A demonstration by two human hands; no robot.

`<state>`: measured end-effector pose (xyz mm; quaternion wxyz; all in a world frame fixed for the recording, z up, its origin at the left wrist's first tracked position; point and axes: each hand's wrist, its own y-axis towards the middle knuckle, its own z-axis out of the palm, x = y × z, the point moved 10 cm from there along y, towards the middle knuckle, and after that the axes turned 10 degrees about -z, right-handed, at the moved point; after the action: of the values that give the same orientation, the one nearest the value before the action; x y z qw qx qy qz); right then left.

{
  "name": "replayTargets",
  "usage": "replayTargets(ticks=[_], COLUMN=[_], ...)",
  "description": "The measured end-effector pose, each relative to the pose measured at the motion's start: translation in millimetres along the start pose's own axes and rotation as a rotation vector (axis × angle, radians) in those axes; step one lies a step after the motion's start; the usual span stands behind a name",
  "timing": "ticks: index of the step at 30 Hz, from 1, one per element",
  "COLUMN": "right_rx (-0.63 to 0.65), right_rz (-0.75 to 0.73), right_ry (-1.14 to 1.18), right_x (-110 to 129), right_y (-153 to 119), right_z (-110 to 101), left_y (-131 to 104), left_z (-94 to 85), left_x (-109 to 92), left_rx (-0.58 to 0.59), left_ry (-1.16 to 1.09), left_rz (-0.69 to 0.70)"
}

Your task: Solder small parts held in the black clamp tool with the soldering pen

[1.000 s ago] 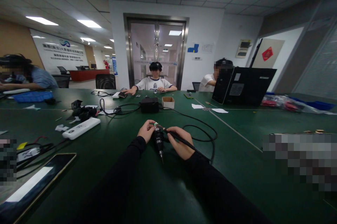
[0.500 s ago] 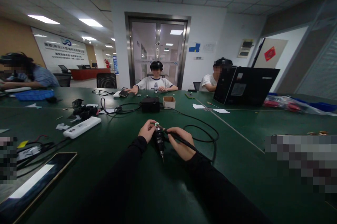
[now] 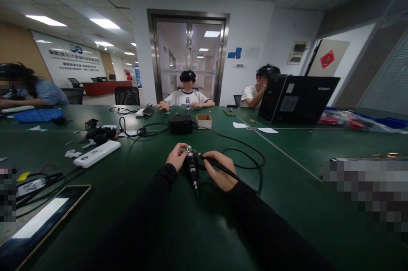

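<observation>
My left hand point(image 3: 177, 157) is closed, fingertips pinching a tiny green-and-white part point(image 3: 189, 149) at the far end of a black cylindrical tool point(image 3: 192, 165). That tool rests on the green table, its thin metal tip pointing back toward me. My right hand point(image 3: 220, 170) grips a slim black soldering iron point(image 3: 227, 171) like a pen, to the right of the cylindrical tool. The iron's front end is directed at the small part; whether it touches cannot be made out. A black cable point(image 3: 262, 177) leads off behind the iron.
Ahead are a black box point(image 3: 180, 124) and a small open carton point(image 3: 204, 121). A white power strip point(image 3: 97, 154) and a phone point(image 3: 47, 224) lie left. A black computer case point(image 3: 298, 99) stands back right. Co-workers sit around the table, one person point(image 3: 187, 97) straight across.
The view has shifted slightly. Both my hands keep nearly the same hold and place. The person at the back right has brought a hand up to the face.
</observation>
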<state>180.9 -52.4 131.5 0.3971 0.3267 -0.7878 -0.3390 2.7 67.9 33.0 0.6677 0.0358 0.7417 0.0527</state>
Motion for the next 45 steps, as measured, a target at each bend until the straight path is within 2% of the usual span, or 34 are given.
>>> replayTargets(ticks=[6, 17, 28, 37, 45], right_rx=[-0.017, 0.012, -0.003, -0.019, 0.0], right_rz=[-0.012, -0.035, 0.018, 0.009, 0.013], right_ry=[-0.007, 0.001, 0.003, 0.01, 0.011], right_x=[5, 7, 3, 1, 4], right_y=[1, 0, -1, -1, 0], right_z=[-2, 2, -4, -2, -2], left_y=[-3, -6, -6, -2, -6], left_z=[-0.4, 3.5, -0.4, 1.9, 1.5], left_x=[-6, -11, -10, -1, -6], left_rx=[-0.026, 0.022, -0.034, -0.005, -0.011], left_ry=[-0.019, -0.016, 0.007, 0.009, 0.023], left_rz=[0.014, 0.012, -0.027, -0.006, -0.027])
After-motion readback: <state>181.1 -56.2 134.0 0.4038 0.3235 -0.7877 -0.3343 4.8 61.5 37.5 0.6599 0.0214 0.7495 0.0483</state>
